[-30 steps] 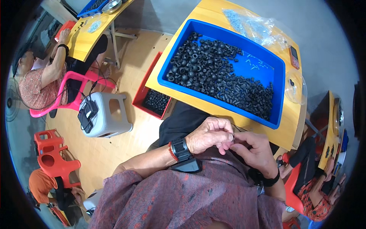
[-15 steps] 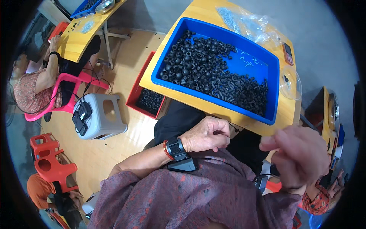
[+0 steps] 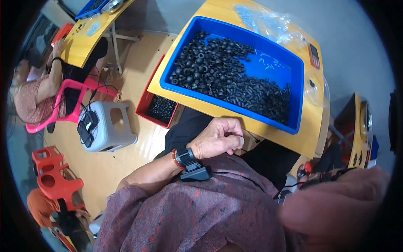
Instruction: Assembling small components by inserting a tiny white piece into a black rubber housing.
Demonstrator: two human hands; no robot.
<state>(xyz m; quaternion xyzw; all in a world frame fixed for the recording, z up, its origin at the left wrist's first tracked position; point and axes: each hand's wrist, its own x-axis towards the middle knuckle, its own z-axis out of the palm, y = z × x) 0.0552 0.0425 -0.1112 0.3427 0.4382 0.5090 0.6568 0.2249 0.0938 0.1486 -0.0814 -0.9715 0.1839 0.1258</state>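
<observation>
Right hand [image 3: 336, 206] badly blurred; finger pose and any content unreadable. Left hand [image 3: 216, 138]: fingertips curled under, so cannot tell whether anything is pinched there. Beyond the left hand, black parts [image 3: 201, 69] heaped in the blue tray [image 3: 277, 76]; lower ones buried. Pale pieces [image 3: 268, 62] farther off in same tray: too small to identify. Red bin [image 3: 147, 98], left of and beyond left hand, partly hidden by the worktop [image 3: 277, 139]. Co-worker [image 3: 331, 157] beyond right hand largely covered by it. Far left, beyond both hands: second tray [image 3: 86, 12] cut by upper edge.
</observation>
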